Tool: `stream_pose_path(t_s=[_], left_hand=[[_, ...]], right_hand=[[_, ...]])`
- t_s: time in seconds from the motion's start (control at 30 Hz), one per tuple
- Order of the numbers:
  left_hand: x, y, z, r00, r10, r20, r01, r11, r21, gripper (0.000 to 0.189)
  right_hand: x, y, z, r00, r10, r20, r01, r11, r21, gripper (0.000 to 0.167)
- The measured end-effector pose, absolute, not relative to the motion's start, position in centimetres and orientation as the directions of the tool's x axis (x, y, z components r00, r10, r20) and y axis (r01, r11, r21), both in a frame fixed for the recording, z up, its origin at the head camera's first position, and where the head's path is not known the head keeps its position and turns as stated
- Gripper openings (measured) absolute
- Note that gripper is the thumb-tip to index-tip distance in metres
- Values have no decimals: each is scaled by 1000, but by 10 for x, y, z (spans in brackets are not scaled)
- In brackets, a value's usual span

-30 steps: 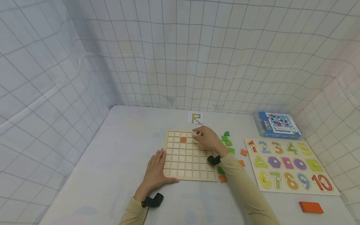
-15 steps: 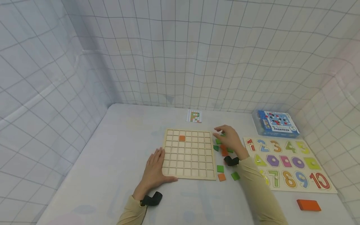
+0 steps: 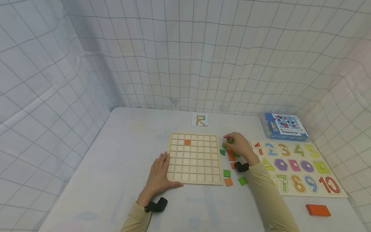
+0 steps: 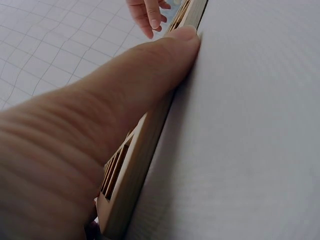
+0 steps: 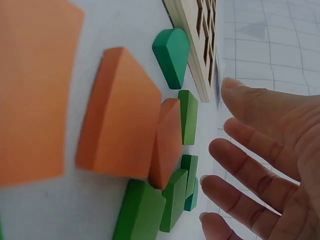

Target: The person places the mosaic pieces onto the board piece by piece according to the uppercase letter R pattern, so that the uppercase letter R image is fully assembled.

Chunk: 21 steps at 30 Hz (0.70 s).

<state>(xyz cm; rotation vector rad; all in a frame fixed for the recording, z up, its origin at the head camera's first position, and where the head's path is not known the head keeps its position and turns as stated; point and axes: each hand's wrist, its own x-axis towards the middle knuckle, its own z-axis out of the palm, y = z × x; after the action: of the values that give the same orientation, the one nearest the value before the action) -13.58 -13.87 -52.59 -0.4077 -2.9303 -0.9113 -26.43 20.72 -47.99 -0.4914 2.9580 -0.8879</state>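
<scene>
A wooden grid board point(image 3: 193, 166) lies flat, with one orange square tile point(image 3: 187, 142) in a cell near its far side. My left hand point(image 3: 158, 175) rests at the board's near left corner. Its fingers stretch along the left side, and in the left wrist view the thumb point(image 4: 165, 57) lies along the front edge. To the right of the board, my right hand point(image 3: 238, 144) hovers over loose tiles, its fingers point(image 5: 245, 162) relaxed and holding nothing. Below it are orange squares point(image 5: 122, 115), green squares point(image 5: 175, 197) and a green quarter-circle tile point(image 5: 172, 52).
A small pattern card point(image 3: 199, 119) lies beyond the board. At the right are a number-and-shape puzzle board point(image 3: 290, 190), a blue boxed set point(image 3: 285, 126) and an orange block point(image 3: 318, 210). Grid-patterned curtains point(image 3: 185, 64) enclose the table's back and sides.
My right hand has moved right, from above the grid board to over the loose tiles, and dipped slightly in the last half second. The left hand has stayed at the board's corner.
</scene>
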Motion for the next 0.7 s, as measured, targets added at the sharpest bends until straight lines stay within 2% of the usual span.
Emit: stream_pose_path(t_s=[0.7], left_hand=[[-135,-138,-524,-965,233,124,262,791,553,126]], right_hand=[[-264,213,-485,-918,-393,42,-364,798,-481,23]])
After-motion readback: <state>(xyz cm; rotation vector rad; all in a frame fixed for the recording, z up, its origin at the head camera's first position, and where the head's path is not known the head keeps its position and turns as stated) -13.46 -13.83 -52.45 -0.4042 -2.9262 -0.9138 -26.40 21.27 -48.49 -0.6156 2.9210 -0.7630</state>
